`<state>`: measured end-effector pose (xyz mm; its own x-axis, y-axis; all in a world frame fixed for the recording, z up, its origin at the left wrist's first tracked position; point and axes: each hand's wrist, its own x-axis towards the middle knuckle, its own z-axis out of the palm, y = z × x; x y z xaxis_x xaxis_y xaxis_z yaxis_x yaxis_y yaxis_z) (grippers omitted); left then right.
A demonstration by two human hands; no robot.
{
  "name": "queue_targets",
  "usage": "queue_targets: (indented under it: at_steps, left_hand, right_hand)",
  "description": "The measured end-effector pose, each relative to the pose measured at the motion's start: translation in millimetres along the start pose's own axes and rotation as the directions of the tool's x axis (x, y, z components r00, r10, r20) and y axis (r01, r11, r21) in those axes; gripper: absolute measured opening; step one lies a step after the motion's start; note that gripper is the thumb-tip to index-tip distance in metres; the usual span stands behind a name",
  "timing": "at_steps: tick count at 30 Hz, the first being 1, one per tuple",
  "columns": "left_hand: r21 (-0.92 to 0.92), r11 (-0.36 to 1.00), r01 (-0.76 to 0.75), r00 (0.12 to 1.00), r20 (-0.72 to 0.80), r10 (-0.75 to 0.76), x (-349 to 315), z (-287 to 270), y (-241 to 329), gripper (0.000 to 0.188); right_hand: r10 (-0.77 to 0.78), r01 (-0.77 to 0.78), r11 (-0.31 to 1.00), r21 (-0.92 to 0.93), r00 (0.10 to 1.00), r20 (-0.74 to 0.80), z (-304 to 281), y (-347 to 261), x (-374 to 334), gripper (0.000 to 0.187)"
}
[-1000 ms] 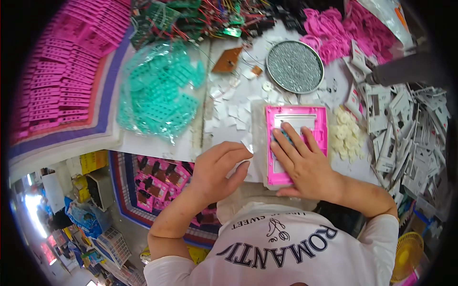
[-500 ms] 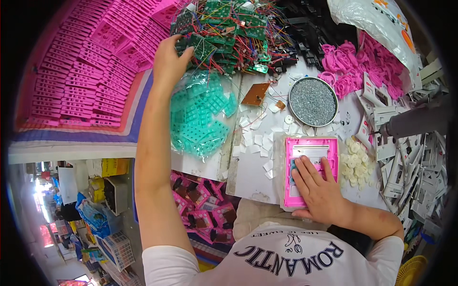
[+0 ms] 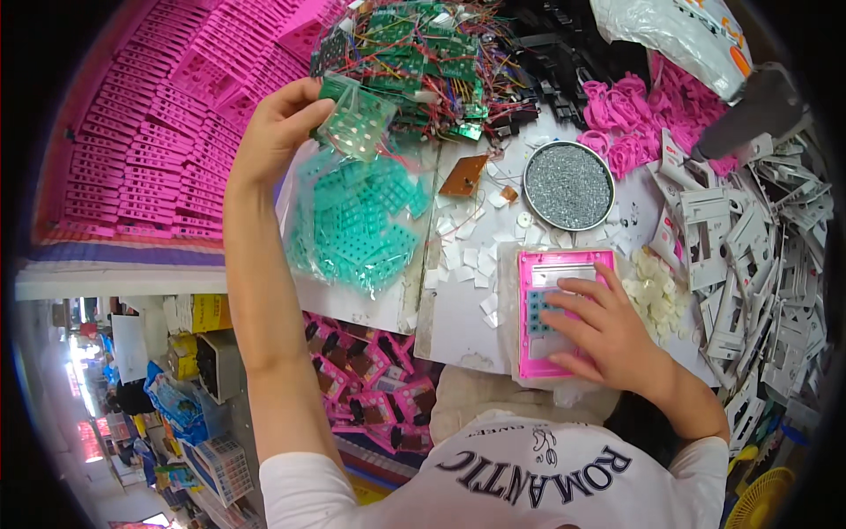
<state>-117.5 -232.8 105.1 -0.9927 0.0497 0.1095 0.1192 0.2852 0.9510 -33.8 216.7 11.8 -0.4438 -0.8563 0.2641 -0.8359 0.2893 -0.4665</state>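
Between the thumb and fingers of my left hand [image 3: 280,128] is a green circuit board [image 3: 357,123], raised at the near edge of a heap of wired boards [image 3: 423,57]. Below it lies a clear bag of teal keypads [image 3: 361,220]. My right hand [image 3: 608,331] rests with spread fingers on a pink plastic housing [image 3: 527,357] in front of me. A blue-grey keypad [image 3: 539,313] sits inside the housing, partly covered by my fingers. The housing lies on a clear plastic sheet [image 3: 509,300].
A round tin of small screws [image 3: 568,185] stands beyond the housing, with white squares [image 3: 463,256] scattered left of it. Cream discs [image 3: 656,295], pink loops [image 3: 617,119] and white plastic parts [image 3: 727,238] lie to the right. An electric screwdriver [image 3: 749,110] hangs there. Pink housings [image 3: 150,141] fill the far left.
My left hand has drawn a circuit board off the heap and moved slightly nearer. My right hand's fingers have spread and shifted right, showing more of the keypad. The screwdriver has swung farther away.
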Motion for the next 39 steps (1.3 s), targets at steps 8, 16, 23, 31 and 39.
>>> queue_targets:
  at_steps: [8,16,23,31,39]
  left_hand:
    - [0.509,0.814,-0.28,0.8,-0.346,0.491,-68.1,138.3,11.3,0.013]
    - [0.489,0.727,-0.481,0.873,0.196,0.446,-174.2,224.9,58.2,0.027]
    - [0.053,0.998,-0.014,0.985,-0.174,0.023,-192.1,239.0,6.6,0.039]
    - [-0.588,0.808,0.037,0.983,-0.123,-0.135,-189.7,258.6,-20.6,0.025]
    - [-0.622,0.774,0.116,0.981,-0.05,-0.187,-183.8,258.7,-23.7,0.022]
  right_hand:
    - [0.314,-0.098,0.556,0.825,0.944,-0.1,-5.1,-25.6,18.2,0.037]
    - [0.494,-0.096,-0.187,0.978,0.851,0.179,17.2,-25.7,20.0,0.041]
    - [0.447,-0.132,0.088,0.987,0.891,0.079,14.7,-38.2,18.8,0.029]
    - [0.607,-0.053,0.098,0.994,0.794,-0.017,25.0,-28.8,13.3,0.018]
    - [0.584,-0.133,-0.006,0.991,0.804,0.111,26.4,-20.3,22.5,0.015]
